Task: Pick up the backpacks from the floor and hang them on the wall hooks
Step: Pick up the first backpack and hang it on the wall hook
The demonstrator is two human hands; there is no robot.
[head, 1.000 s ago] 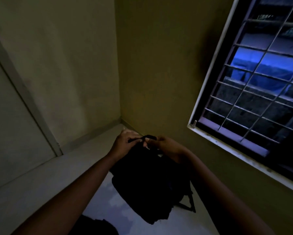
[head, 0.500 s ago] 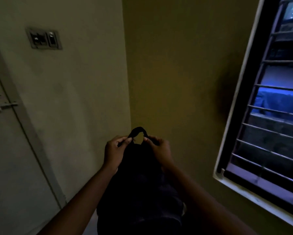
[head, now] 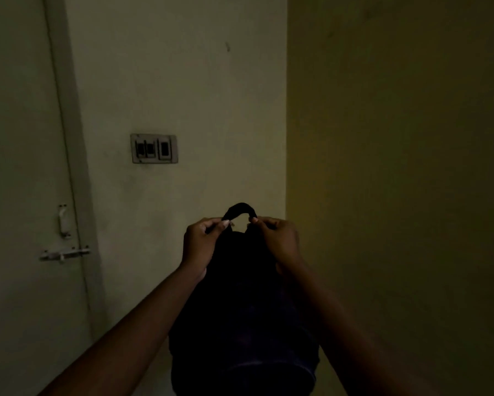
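Dim room, low light. Black backpack (head: 240, 310) is off the floor, held up in front of the person, centre of view, near the far wall (head: 197, 95) and just left of the corner where the right wall (head: 397, 138) meets it. Bag body hangs down between the 2 forearms; its lower end runs out of the bottom of the frame.

Top carry loop (head: 239, 208) stands up as an arch above the bag, spread between the hands.

Left hand (head: 201, 242): fingers curled, thumb and fingertips pinching the left end of the loop. Right hand (head: 277, 238): same posture, curled and pinching the right end. Both hands carry the bag by that loop; nothing else in either.

Background: switch plate (head: 154, 148) on the far wall, up and left of the hands. Door (head: 20, 167) at far left, with a handle (head: 63, 221) and a slide bolt (head: 64, 254) below it. Small dark mark (head: 228, 47) high on the far wall, too small to tell what it is.
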